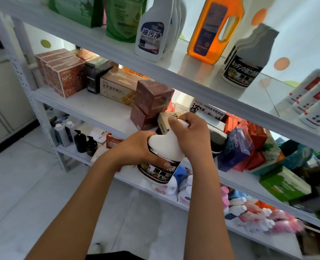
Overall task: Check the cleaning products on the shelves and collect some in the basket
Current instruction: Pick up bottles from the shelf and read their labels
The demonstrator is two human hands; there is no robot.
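Fingers of the left hand curled round a white bottle, right hand clamped on its neck and cap.

So both hands have the white bottle gripped tight, held out in front of the white shelf unit, about level with its second board. Matching grey-topped bottles sit on the board above it, over to the right, next to an orange jug and a white spray bottle. Brown boxes are stacked just behind the held bottle.
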